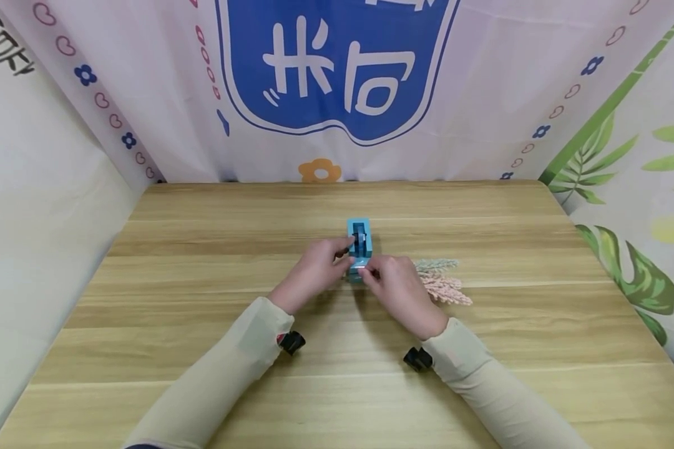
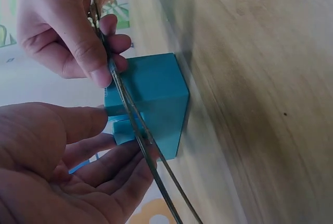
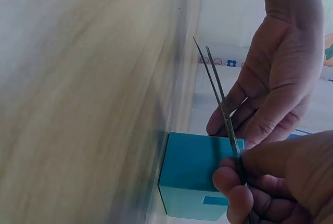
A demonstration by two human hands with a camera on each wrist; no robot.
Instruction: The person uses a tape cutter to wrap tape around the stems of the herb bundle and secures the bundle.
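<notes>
A blue tape dispenser (image 1: pixel 359 223) stands on the table, its roll in the top slot. My left hand (image 1: pixel 314 268) is at its left side; in the left wrist view the thumb and fingers grip around its end. With thumb and fingertips, my right hand (image 1: pixel 401 290) pinches the thin stems (image 2: pixel 125 94) of artificial flowers right at the dispenser's near end. Two stem ends stick out past the dispenser toward the left. The pink flower head (image 1: pixel 446 290) and the pale green one (image 1: pixel 438 265) spread out to the right, partly behind the right hand.
The wood-grain table (image 1: pixel 202 249) reaches beyond both arms on each side. A printed cloth (image 1: pixel 483 93) with a blue emblem hangs along the back edge. Small black cameras are strapped at both wrists.
</notes>
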